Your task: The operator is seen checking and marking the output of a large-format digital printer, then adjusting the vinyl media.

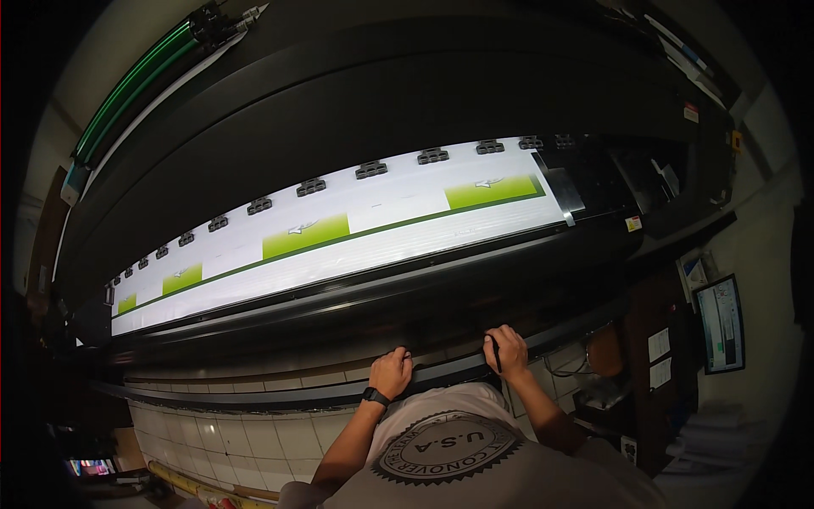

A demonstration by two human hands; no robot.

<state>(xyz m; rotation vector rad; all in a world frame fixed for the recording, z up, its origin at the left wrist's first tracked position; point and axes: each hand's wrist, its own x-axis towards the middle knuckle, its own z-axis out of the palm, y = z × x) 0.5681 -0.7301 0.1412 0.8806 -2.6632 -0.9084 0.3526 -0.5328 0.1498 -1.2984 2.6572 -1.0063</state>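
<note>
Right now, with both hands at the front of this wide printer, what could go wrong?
Possible risks:
1. The dark watch beside the left hand sits close to the long grey bar and might knock or snag on it.
2. The loose shirt also looks close to that bar and could catch.
3. The printed white sheet runs along a row of black clamps; if it skewed there, it might crease.
</note>
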